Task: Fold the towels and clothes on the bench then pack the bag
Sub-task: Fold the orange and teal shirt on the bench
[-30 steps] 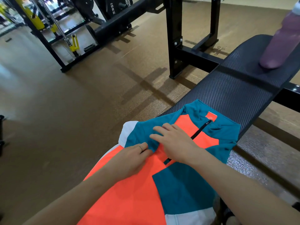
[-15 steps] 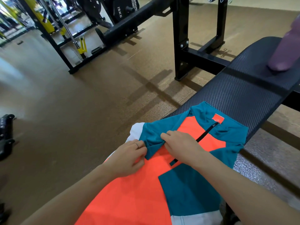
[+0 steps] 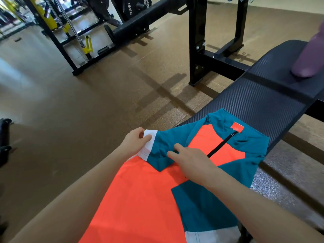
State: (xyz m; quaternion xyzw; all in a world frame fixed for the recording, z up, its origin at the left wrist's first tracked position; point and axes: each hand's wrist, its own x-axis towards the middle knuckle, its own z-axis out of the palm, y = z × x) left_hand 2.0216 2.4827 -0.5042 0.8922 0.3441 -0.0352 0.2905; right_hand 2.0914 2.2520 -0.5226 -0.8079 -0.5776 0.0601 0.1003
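Jersey: orange-and-teal zip-neck sports jersey (image 3: 140, 199) lies flat on the black padded bench (image 3: 254, 106).
Feel: likely light, limp, slippery — best taken at the cuff.
Left hand (image 3: 135, 142): pinches the white cuff.
Right hand (image 3: 191, 162): fingers flat, pressing the sleeve.

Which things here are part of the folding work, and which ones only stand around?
Part of the job:
shirt
bench
left hand, pinching the white cuff
right hand, resting on the shirt

Just around:
purple bottle
black rack
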